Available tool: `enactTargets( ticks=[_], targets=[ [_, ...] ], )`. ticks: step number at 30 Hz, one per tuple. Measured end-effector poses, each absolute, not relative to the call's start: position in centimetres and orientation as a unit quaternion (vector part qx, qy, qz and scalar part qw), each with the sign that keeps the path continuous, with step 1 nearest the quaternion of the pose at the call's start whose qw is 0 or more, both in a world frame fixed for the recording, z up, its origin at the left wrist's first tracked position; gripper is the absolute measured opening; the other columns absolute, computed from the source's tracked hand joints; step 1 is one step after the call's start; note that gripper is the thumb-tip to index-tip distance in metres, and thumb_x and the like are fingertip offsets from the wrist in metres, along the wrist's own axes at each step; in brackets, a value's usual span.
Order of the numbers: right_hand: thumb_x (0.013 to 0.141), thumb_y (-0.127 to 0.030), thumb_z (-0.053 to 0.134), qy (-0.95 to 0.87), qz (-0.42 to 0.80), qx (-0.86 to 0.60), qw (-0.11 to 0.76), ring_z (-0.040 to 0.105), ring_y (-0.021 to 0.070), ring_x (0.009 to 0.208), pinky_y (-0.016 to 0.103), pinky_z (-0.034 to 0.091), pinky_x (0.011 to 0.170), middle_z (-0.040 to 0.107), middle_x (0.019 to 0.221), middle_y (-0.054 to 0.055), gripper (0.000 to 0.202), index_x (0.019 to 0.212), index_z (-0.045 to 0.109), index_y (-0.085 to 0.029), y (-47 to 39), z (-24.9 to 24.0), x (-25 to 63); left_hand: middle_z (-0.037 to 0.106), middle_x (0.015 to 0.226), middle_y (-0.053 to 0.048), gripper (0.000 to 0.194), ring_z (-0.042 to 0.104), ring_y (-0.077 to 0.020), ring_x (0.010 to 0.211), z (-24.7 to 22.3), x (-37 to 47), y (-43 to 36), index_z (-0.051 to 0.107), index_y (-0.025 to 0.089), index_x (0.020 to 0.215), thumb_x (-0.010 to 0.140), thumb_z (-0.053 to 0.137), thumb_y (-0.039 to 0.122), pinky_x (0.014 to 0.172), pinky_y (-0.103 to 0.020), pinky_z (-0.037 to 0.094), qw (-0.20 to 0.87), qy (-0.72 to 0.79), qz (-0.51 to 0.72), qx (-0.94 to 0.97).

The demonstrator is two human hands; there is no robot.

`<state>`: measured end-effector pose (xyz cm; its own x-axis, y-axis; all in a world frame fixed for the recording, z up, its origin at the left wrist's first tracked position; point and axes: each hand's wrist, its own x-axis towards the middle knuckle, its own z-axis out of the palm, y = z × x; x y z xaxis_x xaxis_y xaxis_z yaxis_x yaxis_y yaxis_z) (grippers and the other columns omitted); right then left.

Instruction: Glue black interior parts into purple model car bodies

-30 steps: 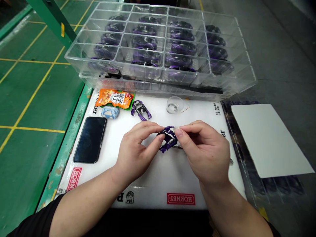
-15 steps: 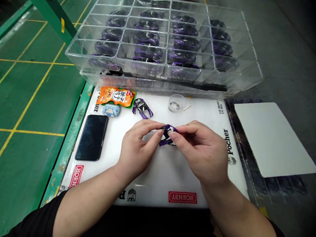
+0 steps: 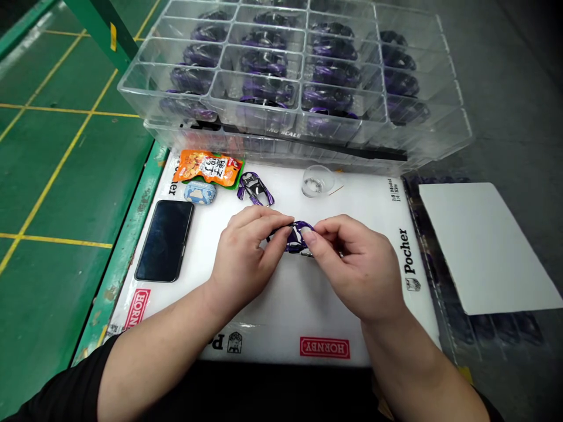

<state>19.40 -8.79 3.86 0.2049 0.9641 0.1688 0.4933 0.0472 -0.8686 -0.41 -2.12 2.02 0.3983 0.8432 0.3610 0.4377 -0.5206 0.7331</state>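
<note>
Between my two hands, above the middle of the white mat, is a small purple and black car body. My left hand pinches its left end between thumb and fingers. At its right end, my right hand grips with thumb and forefinger, the other fingers curled beneath. The fingertips hide parts of the body. A second purple car body lies on the mat beyond my left hand. Further right stands a small clear cup with tiny pieces inside, and a thin stick lies beside it.
Clear divided trays full of purple car bodies stand at the back. A phone, a blue case and an orange packet lie at left. On the right, a white board rests over more trays.
The held car body has turned slightly between my fingers, and more of its left side shows. Both hands stay closed on it. The view has shifted slightly.
</note>
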Motion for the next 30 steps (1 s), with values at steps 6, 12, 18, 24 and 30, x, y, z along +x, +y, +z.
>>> enactTargets(
  ticks=[6,12,18,24,30],
  targets=[
    [0.112,-0.04,0.081,-0.54,0.3,-0.638,0.459,0.059,0.0133,0.062,0.027,0.047,0.055,0.072,0.075,-0.002,0.024,0.094,0.08,-0.024,-8.8,3.8,19.6,0.088,0.109,-0.006,0.005,0.081,-0.0245,0.105,2.4,-0.7,-1.5,0.086,0.023,0.109,0.106,0.083,0.021,0.101,-0.041,0.065,0.321,0.401,0.378,0.77],
    [0.111,-0.049,0.085,-0.419,0.376,-0.586,0.583,0.054,0.0137,0.058,0.027,0.046,0.052,0.064,0.07,-0.004,0.027,0.101,0.079,-0.025,-8.6,3.3,20.4,0.081,0.144,-0.014,0.071,0.079,-0.0317,0.128,2.1,-1.2,-0.8,0.072,0.027,0.153,0.092,0.103,0.043,0.108,-0.046,0.067,0.397,0.34,0.38,0.763],
    [0.109,-0.049,0.089,-0.364,0.44,-0.544,0.615,0.054,0.013,0.056,0.027,0.044,0.05,0.061,0.068,-0.006,0.028,0.101,0.077,-0.024,-8.2,2.9,20.7,0.083,0.142,-0.012,0.063,0.081,-0.028,0.123,2.1,-1.0,-1.4,0.069,0.027,0.158,0.099,0.091,0.022,0.104,-0.042,0.069,0.316,0.358,0.376,0.794],
    [0.108,-0.046,0.09,-0.36,0.44,-0.536,0.624,0.054,0.0119,0.057,0.026,0.044,0.052,0.062,0.068,-0.006,0.027,0.1,0.078,-0.024,-8.2,3.0,20.6,0.084,0.142,-0.013,0.058,0.081,-0.0298,0.127,2.2,-1.0,-1.5,0.069,0.026,0.155,0.101,0.091,0.023,0.114,-0.047,0.066,0.249,0.33,0.392,0.822],
    [0.109,-0.052,0.089,-0.373,0.443,-0.541,0.61,0.054,0.0133,0.056,0.027,0.046,0.051,0.06,0.067,-0.006,0.031,0.101,0.077,-0.024,-8.3,2.8,20.6,0.085,0.139,-0.014,0.054,0.081,-0.0321,0.126,2.6,-1.0,-1.6,0.071,0.025,0.151,0.101,0.092,0.028,0.113,-0.05,0.066,0.235,0.327,0.398,0.824]
  ],
)
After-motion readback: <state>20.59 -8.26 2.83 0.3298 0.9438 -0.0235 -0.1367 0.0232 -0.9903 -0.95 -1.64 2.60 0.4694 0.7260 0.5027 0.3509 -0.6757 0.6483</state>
